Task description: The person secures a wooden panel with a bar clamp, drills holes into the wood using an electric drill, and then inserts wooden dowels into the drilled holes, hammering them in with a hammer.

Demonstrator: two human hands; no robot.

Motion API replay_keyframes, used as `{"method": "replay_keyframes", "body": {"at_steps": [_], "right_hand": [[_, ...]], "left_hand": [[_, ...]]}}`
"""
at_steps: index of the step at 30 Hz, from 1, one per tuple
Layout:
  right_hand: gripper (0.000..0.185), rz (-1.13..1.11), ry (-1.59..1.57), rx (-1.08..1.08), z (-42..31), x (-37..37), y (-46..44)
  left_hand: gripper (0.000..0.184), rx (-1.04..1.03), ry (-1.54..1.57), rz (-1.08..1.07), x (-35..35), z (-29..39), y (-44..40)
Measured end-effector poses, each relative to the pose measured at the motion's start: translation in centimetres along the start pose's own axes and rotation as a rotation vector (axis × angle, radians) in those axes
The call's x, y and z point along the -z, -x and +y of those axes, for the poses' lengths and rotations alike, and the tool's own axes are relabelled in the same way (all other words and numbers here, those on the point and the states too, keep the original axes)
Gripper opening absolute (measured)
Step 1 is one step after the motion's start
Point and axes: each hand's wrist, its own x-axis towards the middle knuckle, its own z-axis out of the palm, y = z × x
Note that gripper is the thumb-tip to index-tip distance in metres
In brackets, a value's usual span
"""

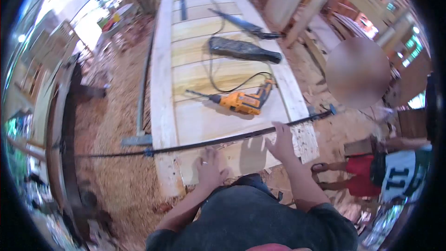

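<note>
A wooden door panel (218, 69) lies flat in front of me, with a long dark bar clamp (223, 139) across its near end. My right hand (282, 143) is at the clamp's right part, its thumb and fingers apart, and its fingertips reach the bar. On the near board, just below the bar, my left hand (211, 169) has its fingers spread and holds nothing. Whether it presses on the wood is hard to tell. Beyond the bar, an orange power drill (241, 102) with a long bit lies on its side on the panel.
A black-wrapped bundle (244, 49) and a handsaw (239, 22) lie farther up the panel, and a dark cord (211, 67) loops beside the drill. Sawdust (114, 125) covers the floor at left. At right stands a person in red shorts (362, 175), near timber posts (297, 0).
</note>
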Motion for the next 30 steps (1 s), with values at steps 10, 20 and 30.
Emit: {"method": "replay_keyframes", "body": {"at_steps": [10,20,30], "right_hand": [[0.045,0.107,0.146,-0.468,0.2,3.7,18.2],[0.040,-0.620,0.125,-1.009,12.8,-4.1,42.7],[0.041,-0.396,-0.226,-1.156,22.9,-5.7,46.0]], "left_hand": [[0.067,-0.441,0.052,0.111,-4.6,-0.2,-1.5],[0.072,-0.524,-0.124,0.010,-5.1,2.8,-1.9],[0.037,-0.900,0.431,0.164,-8.5,21.3,-13.3]]}}
